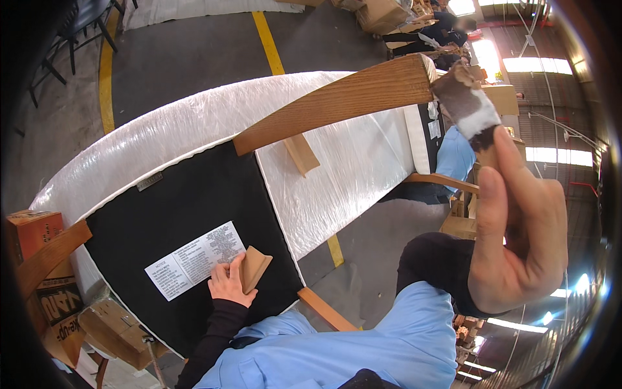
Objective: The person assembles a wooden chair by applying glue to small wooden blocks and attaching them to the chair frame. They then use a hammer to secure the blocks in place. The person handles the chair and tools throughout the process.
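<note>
The small tan wooden block [254, 267], a flat tapered piece, stands on the black fabric underside [194, 214] of an upturned chair, just right of the white rectangular printed label [194, 260] glued to that fabric. The left hand [228, 284] clasps it, fingers curled round its left edge and palm resting on the cloth. It looks light, stiff and dry enough not to slip; its flat sides are the natural place to pinch it.

The right hand [521, 243] is raised close to the camera, fingers closed round a brown tool wrapped in a white band [472, 107], whose tip meets the end of the curved brown wooden chair rail [337, 104]. That rail arches over the black fabric.

Beyond the fabric lies the chair's white cushion in clear plastic film [259, 123]. Left of the label stands an orange cardboard box [34, 228]; below it, a brown carton with black lettering [57, 305].
</note>
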The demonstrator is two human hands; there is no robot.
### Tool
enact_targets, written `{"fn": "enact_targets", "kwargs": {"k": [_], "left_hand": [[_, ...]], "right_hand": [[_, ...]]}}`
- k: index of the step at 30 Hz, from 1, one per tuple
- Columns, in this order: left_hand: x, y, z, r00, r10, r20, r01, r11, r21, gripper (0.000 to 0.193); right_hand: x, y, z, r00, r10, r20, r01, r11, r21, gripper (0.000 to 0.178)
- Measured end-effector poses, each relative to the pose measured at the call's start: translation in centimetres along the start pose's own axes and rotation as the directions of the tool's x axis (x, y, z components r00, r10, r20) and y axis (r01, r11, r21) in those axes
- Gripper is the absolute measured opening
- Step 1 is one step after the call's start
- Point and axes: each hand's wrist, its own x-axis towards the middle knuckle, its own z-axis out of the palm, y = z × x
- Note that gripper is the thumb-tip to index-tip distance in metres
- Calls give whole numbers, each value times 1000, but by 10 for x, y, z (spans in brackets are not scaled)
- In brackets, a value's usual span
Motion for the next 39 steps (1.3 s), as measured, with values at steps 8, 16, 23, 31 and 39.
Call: {"fn": "enact_targets", "kwargs": {"k": [8,16,23,31,39], "left_hand": [[0,0,0,1000,0,6,0,1000,8,107],[0,-1,0,1000,5,3,-5,1000,4,107],[1,-2,3,1000,-6,-27,7,1000,18,107],[1,-1,2,999,2,-35,-1,1000,17,106],[1,-2,2,999,7,-33,-7,1000,11,106]], "right_hand": [[-4,4,2,1000,16,16,-17,998,56,27],[-4,3,3,1000,27,4,-27,999,24,27],[0,6,8,999,-34,-14,35,997,62,27],[1,7,6,995,-100,2,100,995,-15,25],[-3,-2,4,997,73,11,-73,994,80,27]]}}
